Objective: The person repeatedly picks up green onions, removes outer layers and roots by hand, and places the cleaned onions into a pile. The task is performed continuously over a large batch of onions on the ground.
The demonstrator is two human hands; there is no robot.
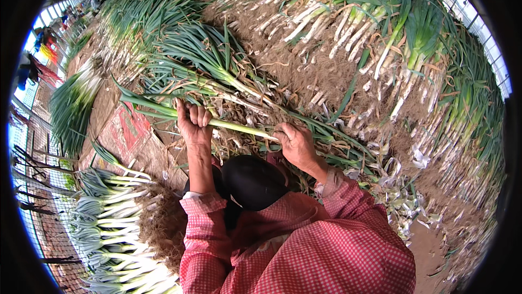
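Note:
My left hand (193,119) is closed around a long green onion (240,127), just below where its green leaves fan out to the left. At the stalk's pale lower end, the fingers of my right hand (294,141) pinch it; they hide the tip and any roots. The stalk lies across my front, tilted slightly down to the right. Beyond it, a loose pile of untrimmed green onions (220,71) rests on the ground, with brown dry leaves among the green.
Cleaned green onions (122,216) lie in a row at my left, roots towards me. A bundle (77,102) lies farther left on a cardboard sheet (126,131). Rows of rooted onions (350,29) curve around ahead and right. Peeled skins (397,188) litter the soil. Netting (45,212) borders the left.

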